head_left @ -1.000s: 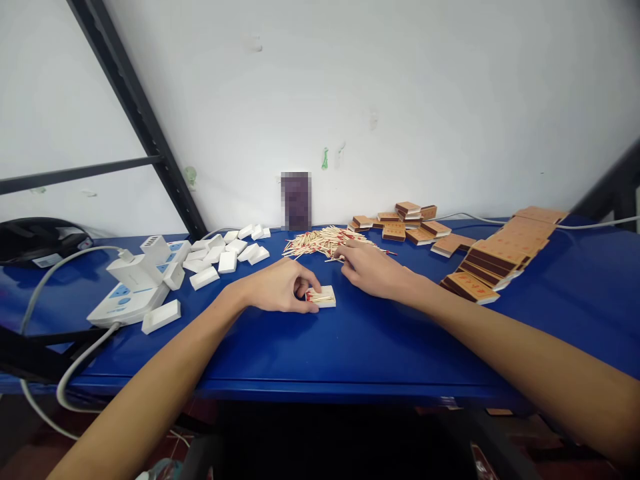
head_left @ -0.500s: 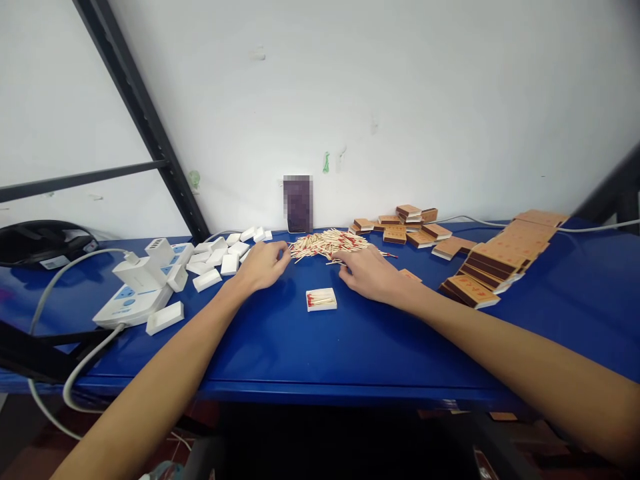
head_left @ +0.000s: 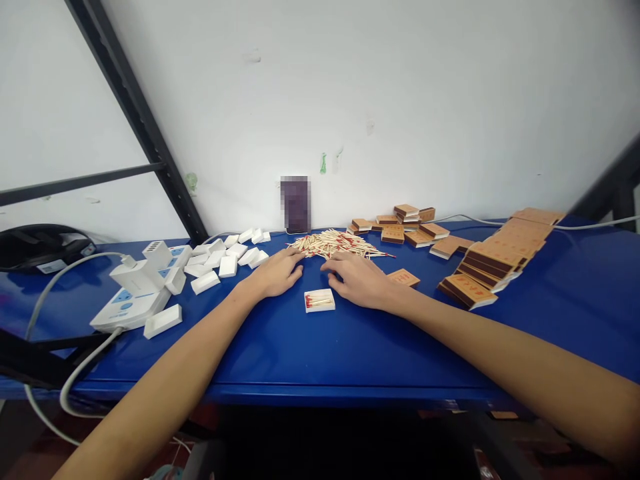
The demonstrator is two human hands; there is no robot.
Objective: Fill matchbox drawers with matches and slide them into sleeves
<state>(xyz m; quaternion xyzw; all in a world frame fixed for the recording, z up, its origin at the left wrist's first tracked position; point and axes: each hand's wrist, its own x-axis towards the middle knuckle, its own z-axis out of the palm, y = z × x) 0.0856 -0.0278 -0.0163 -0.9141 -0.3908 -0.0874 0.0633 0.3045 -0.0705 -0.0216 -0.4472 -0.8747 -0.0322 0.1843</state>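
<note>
A loose pile of red-tipped matches (head_left: 340, 244) lies near the wall. My left hand (head_left: 277, 272) rests at the pile's front left edge, fingers stretched towards it and thumb apart; I see nothing in it. On the other side, my right hand (head_left: 357, 279) is just in front of the pile, fingers bent and spread from the thumb, with no held thing showing. Between and slightly nearer than both hands sits a white matchbox tray (head_left: 320, 308) with several matches lying in it, heads to the left. A matchbox sleeve (head_left: 404, 278) lies partly behind my right wrist.
Several white trays (head_left: 228, 266) lie at left, beside a power strip (head_left: 131, 308) with chargers and cables. Brown matchbox sleeves (head_left: 500, 257) are stacked at right, with more matchboxes (head_left: 393, 234) behind. A blurred dark upright rectangle (head_left: 297, 205) leans on the wall.
My left hand has shifted right and slightly nearer me. My right hand has drawn left and a little back from the pile, uncovering more of the sleeve by its wrist.
</note>
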